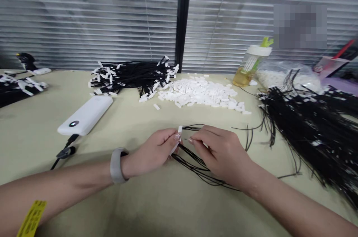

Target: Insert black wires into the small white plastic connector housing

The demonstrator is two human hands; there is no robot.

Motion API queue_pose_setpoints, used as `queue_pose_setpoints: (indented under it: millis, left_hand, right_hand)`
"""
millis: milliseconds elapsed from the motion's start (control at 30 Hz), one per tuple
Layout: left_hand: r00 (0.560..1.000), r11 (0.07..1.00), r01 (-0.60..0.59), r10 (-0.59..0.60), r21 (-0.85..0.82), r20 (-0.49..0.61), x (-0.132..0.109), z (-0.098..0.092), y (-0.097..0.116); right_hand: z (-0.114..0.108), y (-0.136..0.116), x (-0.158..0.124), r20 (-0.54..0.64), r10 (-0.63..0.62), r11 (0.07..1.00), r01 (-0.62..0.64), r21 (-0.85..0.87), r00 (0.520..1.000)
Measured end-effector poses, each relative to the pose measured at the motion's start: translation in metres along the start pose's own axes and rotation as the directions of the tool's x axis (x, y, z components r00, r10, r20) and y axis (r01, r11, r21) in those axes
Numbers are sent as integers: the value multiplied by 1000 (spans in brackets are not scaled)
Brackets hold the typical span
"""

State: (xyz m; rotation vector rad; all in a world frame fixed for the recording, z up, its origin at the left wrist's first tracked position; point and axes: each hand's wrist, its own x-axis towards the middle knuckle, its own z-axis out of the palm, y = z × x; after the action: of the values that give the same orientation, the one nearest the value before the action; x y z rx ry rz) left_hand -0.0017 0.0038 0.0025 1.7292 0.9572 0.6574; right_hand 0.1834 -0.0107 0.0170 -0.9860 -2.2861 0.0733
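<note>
White tag [179, 130] pinched in left hand [156, 151] grip, right hand [220, 151] grip pinching black cords [195, 166] beside it

Our arms are bare right up to the frame edge, no sleeves at all. On our left wrist we've got a plain grey band [117, 165], smooth and rounded like a fitness tracker strap. Further up that forearm there's a yellow tag [31, 219] with small dark print we can't read. Fingernails look pale.
</note>
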Motion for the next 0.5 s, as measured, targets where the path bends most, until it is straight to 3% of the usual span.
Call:
queue_pose_setpoints:
  millis: [500]
  left_hand:
    - [1000, 1000, 3, -3, 10, -9, -1, 0, 3]
  right_hand:
    - [1, 2, -1, 77, 16, 1000, -14, -20, 997]
